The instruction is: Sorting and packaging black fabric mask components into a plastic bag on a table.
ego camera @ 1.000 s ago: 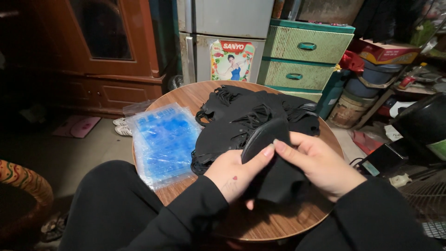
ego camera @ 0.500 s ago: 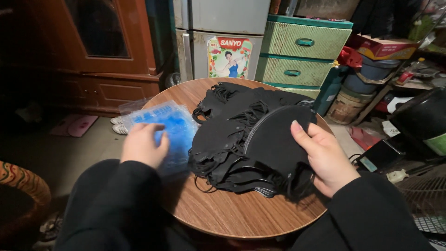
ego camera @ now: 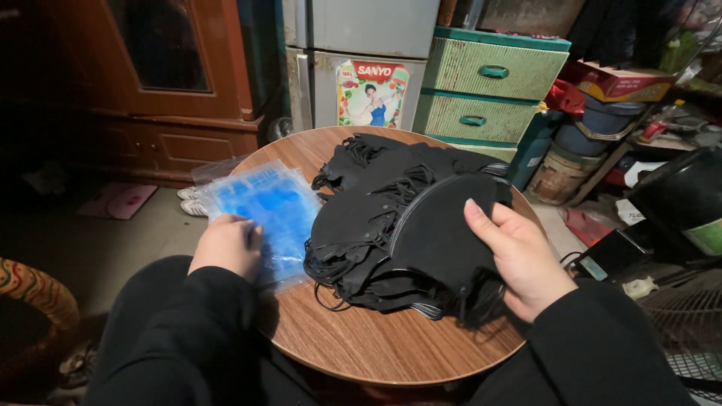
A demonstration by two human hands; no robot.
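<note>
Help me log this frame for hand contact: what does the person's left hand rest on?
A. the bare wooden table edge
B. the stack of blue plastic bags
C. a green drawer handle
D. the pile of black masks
B: the left hand lies flat on the stack of blue plastic bags, while the right hand holds a black mask.

The room was dim, light fell mainly on the round wooden table, and the nine o'clock edge sank into soft, murky shadow.
</note>
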